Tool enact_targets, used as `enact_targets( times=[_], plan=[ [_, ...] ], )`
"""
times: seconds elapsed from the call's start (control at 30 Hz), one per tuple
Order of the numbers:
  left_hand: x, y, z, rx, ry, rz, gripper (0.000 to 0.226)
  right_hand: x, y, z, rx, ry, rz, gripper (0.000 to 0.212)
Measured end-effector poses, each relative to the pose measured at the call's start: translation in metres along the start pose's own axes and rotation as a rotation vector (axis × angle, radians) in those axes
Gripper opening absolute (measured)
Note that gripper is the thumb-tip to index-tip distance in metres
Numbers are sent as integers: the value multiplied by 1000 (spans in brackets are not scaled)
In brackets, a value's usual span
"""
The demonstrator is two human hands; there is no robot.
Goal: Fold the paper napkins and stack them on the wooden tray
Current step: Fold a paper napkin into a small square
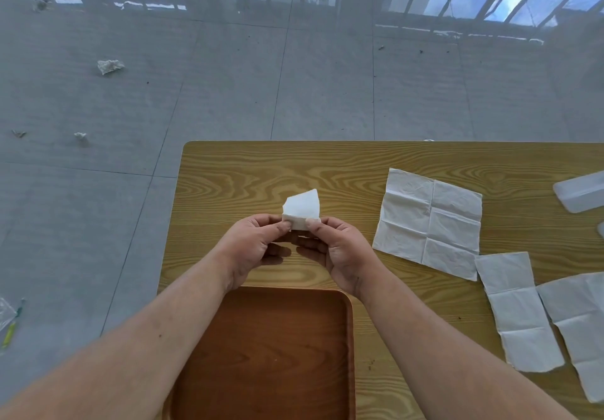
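Note:
A small folded white napkin (302, 208) is held up above the wooden table, pinched at its lower edge between my left hand (253, 248) and my right hand (340, 253). The brown wooden tray (349, 338) lies just below my hands at the table's near edge, and nothing lies on its visible surface. To the right, an unfolded square napkin (428, 222) lies flat. Two more half-unfolded napkins (519, 312) (581, 328) lie at the right near edge.
The wooden table (248, 174) ends at its left edge close to my left arm. A translucent plastic container (580, 191) sits at the far right. Crumpled paper scraps (110, 66) lie on the grey tiled floor beyond.

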State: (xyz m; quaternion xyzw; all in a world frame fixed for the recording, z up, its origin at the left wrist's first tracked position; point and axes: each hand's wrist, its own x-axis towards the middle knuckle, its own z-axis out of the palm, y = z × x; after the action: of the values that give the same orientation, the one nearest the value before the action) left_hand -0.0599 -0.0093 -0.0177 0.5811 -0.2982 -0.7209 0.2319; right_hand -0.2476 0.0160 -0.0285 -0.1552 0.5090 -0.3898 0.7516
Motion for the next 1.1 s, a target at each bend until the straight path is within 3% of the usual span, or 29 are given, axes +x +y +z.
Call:
enact_targets(
  times=[0.1,0.17,0.27,0.4,0.5,0.6,0.73,0.83,0.93,1.1],
  plan=[
    [2,0,2,38,-22,30,26,2,-1,1,-67,-24,-17,13],
    [4,0,3,51,34,59,15,3,-1,2,-139,-5,-31,10],
    [6,2,1,44,98,98,20,6,0,-1,-121,77,-62,5],
    [5,3,-2,35,70,118,13,7,3,-4,-125,50,-36,6],
    [5,5,-4,19,67,87,18,6,1,-3,-105,26,11,20],
    [3,5,-3,27,3,60,21,6,-3,0,-71,-3,34,20],
    [6,4,-1,-9,30,41,40,8,-4,4,-69,-30,14,27],
    [10,1,-2,-13,85,57,25,10,-2,5,-176,14,-18,34],
    [12,-1,-2,-33,112,66,13,12,-1,6,-271,40,-45,26],
    [13,-1,-4,-76,131,70,22,14,-1,7,-375,12,-45,17]
  ],
)
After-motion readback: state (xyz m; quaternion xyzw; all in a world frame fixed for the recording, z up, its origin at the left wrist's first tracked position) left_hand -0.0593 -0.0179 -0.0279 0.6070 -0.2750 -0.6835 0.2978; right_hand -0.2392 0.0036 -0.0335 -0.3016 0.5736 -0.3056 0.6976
